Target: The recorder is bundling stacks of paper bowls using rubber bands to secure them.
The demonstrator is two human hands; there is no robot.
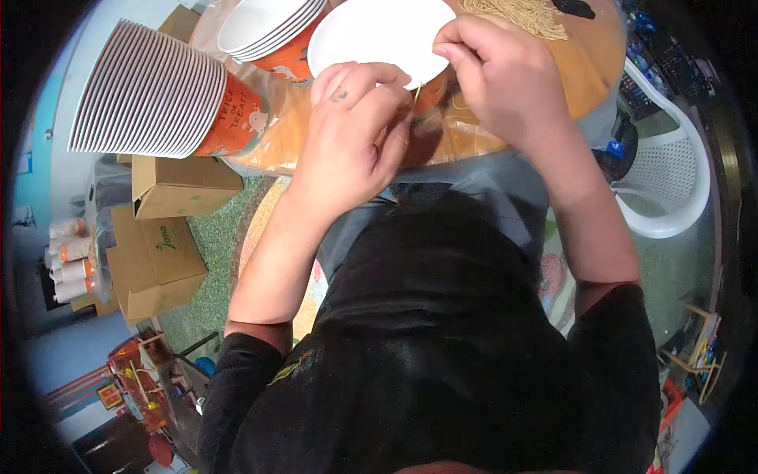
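The right hand [505, 75] has thumb and forefinger tips pressed together above the table [588, 67]; whether a strand sits between them is too small to tell. Such a fine pinch would suit something thin. The left hand [355, 130] curls at the near side of a white-lined paper bucket [375, 39], apparently to steady it; its far fingertips are hidden, so how firmly they close cannot be told. A thin strand [417, 92] shows just beside those fingers. The bucket sits between the hands, near the table's near edge, its pale mouth facing the wearer, which likely keeps the rim in sight. Beyond the right hand, toward the far edge, lies a heap of beige cord [525, 17], seemingly within easy reach, with a black object [574, 9] beside it. Nested orange buckets [276, 35] and a taller stack [162, 95] occupy the left edge, presumably nested to save room.
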